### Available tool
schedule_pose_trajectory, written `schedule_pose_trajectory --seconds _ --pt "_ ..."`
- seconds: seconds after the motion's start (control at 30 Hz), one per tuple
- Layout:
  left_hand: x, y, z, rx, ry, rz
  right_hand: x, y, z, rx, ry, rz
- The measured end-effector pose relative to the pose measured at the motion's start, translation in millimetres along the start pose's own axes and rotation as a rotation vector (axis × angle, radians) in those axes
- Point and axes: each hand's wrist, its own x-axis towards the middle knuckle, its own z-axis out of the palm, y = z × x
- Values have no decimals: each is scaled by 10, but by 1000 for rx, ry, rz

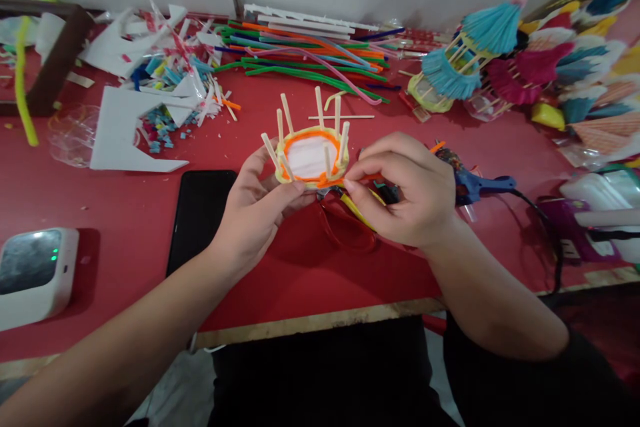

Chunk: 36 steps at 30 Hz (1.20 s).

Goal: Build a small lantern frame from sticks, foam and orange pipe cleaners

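The left fingers [284, 199] grasp the stick-ringed base [313, 157], just left of the right fingers [383, 165], which seem to pinch an orange pipe cleaner [327, 181] running sideways from the base's near edge.

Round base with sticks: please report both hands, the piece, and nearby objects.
Left hand holding round base, sticks standing around it. Right hand pinching orange pipe cleaner at its edge. Black phone near left hand.

No text, brand or number legible. White device [37, 273], left of the black smartphone [199, 213]: green indicator lights [55, 255] on its display. Purple package [565, 221], well right of the smartphone: pale marking [570, 249], unreadable.
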Motion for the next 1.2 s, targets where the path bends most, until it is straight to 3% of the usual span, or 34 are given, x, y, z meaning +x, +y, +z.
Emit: schedule_pose_trajectory --seconds 0.43,0.87,1.2 --pt "-22 -30 -39 62 -148 58 3 -82 7 52 -16 30" --pt "-6 -23 -41 86 -186 64 4 -68 -11 41 -1 6" --pt "-11 -4 -38 64 -134 36 -42 -44 22 96 38 119"
